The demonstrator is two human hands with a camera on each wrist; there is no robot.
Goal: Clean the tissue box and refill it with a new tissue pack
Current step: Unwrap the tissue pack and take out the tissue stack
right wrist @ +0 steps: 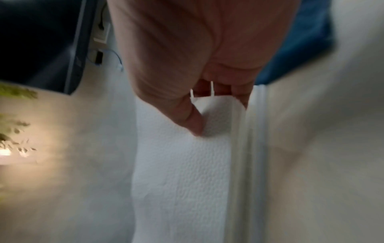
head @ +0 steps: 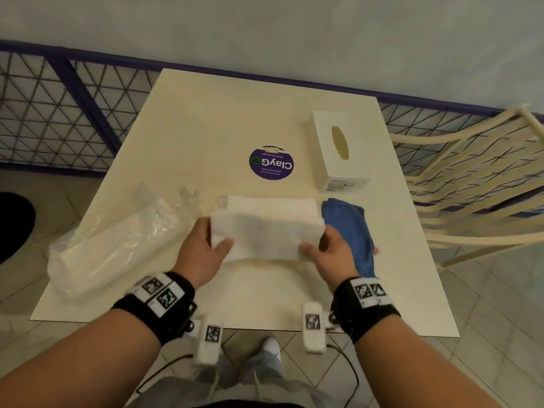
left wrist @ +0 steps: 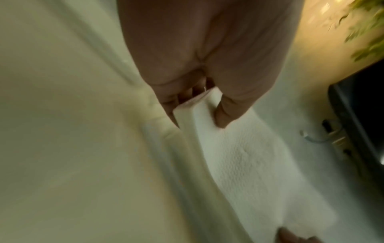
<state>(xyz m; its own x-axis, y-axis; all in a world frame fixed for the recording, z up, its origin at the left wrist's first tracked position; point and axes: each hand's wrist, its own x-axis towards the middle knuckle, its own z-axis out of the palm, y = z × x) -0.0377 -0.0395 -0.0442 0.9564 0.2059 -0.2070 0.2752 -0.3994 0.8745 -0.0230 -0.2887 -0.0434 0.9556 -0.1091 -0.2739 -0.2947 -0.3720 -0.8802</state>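
Both hands hold a white stack of tissues [head: 266, 231] by its short ends, above the near middle of the cream surface [head: 206, 119]. The left hand [head: 203, 251] has its grip closed on the left end, thumb on top and fingers curled underneath; the left wrist view shows the thumb [left wrist: 226, 113] pressing into the embossed top sheet. The right hand [head: 332, 254] has its grip closed on the right end in the same way, thumb [right wrist: 187, 118] on top. Just behind the held stack there seems to be a second white layer, though I cannot tell whether it is apart from it. The white tissue box [head: 338, 151] lies on the far right of the surface, its oval slot facing up, well apart from the hands. A blue cloth [head: 353, 228] lies crumpled beside the right hand. A clear plastic wrapper [head: 114, 245] lies at the left. A round purple sticker [head: 271, 163] sits mid-surface.
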